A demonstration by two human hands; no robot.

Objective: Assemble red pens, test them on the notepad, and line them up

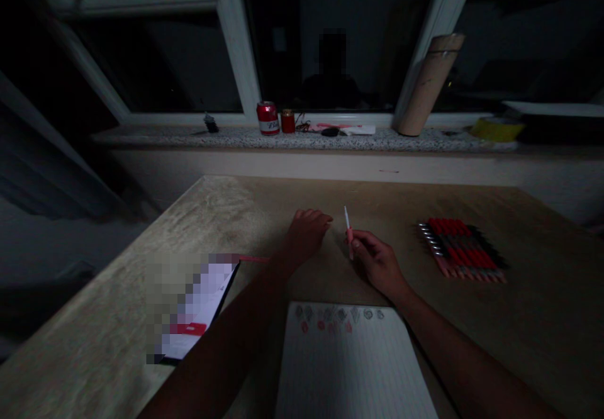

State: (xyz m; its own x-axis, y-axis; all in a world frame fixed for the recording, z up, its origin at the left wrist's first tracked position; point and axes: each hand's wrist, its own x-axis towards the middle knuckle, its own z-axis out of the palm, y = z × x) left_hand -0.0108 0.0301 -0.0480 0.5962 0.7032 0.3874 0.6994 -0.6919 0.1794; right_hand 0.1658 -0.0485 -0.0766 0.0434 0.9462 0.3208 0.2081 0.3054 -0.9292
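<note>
My right hand [377, 258] pinches a slim pen [349, 235] between thumb and fingers, holding it nearly upright. A thin white length like a refill sticks up from its pinkish-red section. To its left, my left hand [306, 236] is closed with its back towards me. A small pale tip shows by its fingertips, but what it belongs to is hidden. Below the hands lies a lined notebook [349, 368] with rows of small dark and red drawings along its top. Right of my right hand, several red and black pens [462, 249] lie side by side in a row.
A lit tablet or phone [202, 306], partly blurred, lies left of my left forearm, with a thin red strip [255, 258] beside it. On the windowsill [226, 141] stand a red can [268, 119], a small red jar [287, 121], a cardboard tube [431, 85] and yellow tape [496, 131].
</note>
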